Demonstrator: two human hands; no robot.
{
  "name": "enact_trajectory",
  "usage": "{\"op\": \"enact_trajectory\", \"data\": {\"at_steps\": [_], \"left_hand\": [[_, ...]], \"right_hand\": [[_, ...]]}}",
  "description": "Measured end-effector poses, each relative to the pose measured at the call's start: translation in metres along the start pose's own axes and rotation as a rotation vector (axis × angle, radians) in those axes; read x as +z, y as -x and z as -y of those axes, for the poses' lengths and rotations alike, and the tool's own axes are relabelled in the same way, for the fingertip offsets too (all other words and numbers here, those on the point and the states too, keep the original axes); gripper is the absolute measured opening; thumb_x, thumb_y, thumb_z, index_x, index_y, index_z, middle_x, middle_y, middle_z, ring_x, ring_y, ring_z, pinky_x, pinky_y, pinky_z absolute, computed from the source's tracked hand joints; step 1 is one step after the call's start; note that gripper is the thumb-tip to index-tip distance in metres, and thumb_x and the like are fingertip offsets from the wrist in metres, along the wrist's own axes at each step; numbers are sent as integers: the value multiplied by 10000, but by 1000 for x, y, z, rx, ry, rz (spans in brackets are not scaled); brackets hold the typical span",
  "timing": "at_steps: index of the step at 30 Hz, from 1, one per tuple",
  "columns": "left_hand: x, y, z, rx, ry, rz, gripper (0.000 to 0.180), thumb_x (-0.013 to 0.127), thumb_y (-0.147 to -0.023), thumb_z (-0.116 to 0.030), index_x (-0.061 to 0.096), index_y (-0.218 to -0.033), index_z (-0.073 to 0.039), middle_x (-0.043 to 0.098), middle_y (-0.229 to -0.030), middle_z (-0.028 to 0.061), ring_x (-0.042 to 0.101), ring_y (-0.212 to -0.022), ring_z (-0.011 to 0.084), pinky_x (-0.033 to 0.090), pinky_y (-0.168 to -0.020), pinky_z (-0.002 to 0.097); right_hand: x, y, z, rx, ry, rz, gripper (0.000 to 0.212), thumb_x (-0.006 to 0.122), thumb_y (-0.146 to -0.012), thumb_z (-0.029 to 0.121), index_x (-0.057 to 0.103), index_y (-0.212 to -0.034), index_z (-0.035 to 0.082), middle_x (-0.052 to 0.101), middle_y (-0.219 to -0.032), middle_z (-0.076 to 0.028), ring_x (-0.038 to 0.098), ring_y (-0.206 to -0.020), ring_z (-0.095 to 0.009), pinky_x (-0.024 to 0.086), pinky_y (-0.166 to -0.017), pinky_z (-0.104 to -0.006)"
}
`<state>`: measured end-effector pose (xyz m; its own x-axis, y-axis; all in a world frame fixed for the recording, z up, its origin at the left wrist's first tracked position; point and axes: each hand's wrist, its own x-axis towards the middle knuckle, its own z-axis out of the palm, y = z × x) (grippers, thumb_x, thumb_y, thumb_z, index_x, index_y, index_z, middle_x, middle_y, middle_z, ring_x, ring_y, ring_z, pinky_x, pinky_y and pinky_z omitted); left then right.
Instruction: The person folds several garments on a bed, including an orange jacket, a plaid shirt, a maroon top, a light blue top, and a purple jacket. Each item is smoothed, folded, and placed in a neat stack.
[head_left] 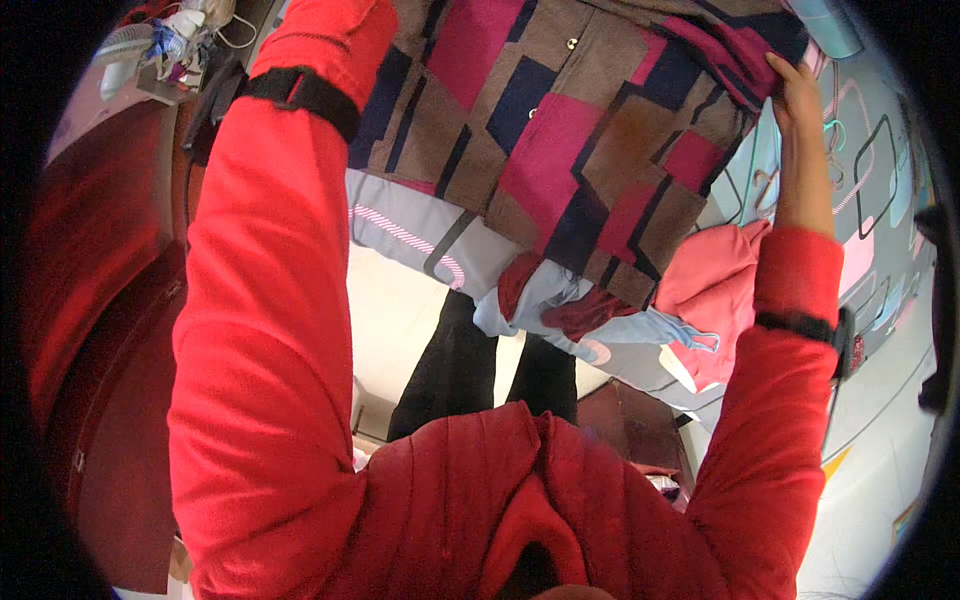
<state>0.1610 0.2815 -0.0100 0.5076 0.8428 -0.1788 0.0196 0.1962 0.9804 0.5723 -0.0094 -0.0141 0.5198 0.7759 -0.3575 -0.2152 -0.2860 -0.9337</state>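
Observation:
A patterned coat [540,150] in brown, navy and magenta blocks, with buttons down its front, hangs spread out at the top of the view. My right hand [795,95] grips it at its right side, by the sleeve, with the fingertips partly against the cloth. My left arm reaches up past the top edge beside the coat's left side, so the left hand is out of sight. Below the coat lie a pink-red garment [712,275] and a light blue and dark red cloth [560,305] on a grey patterned bed cover [400,225].
Several hangers [835,145] lie on the bed cover at the right. A dark red cabinet [120,330] stands along the left. At the upper left, a small fan [122,50] sits near a cluttered shelf [170,88]. Pale floor [400,310] shows around my legs.

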Motion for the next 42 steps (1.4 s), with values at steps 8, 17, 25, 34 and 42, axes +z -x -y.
{"op": "enact_trajectory", "data": {"at_steps": [8,17,25,34,42], "left_hand": [[-111,130,24,424,-998,256,391,529,-904,-214,547,-1225,8,623,-1180,159,586,-1018,271,444,-937,374],[-106,202,26,48,-270,-162,237,608,-855,-144,682,-1047,-25,560,-1285,125,514,-1204,230,351,-1039,312],[-56,225,-2,342,-1268,354,191,739,-710,-180,660,-872,-117,554,-1282,77,454,-1240,335,350,-1038,425],[-61,242,-20,25,-1243,232,228,670,-728,-70,628,-951,-87,593,-1215,108,499,-1197,318,410,-988,387],[38,259,12,315,-1408,279,826,818,-626,-362,446,-1348,-211,360,-1450,95,284,-1363,364,291,-1059,555]], "right_hand": [[14,227,-42,-565,1009,222,240,532,-847,41,594,-1078,45,567,-1160,-166,509,-1127,-339,391,-973,-409],[32,270,-87,-28,670,-212,276,666,-840,118,599,-1079,-3,593,-1072,-130,577,-1002,-233,466,-876,-332],[45,236,-110,66,598,-302,836,816,-735,268,360,-1316,-123,521,-1230,-226,560,-1089,-276,457,-924,-347],[56,218,-69,-132,1105,-544,613,767,-757,208,494,-1235,-61,607,-1066,-188,615,-943,-257,485,-856,-340],[189,163,-52,-564,668,140,256,693,-794,146,642,-1033,66,620,-945,-107,641,-826,-247,505,-750,-320]]}}
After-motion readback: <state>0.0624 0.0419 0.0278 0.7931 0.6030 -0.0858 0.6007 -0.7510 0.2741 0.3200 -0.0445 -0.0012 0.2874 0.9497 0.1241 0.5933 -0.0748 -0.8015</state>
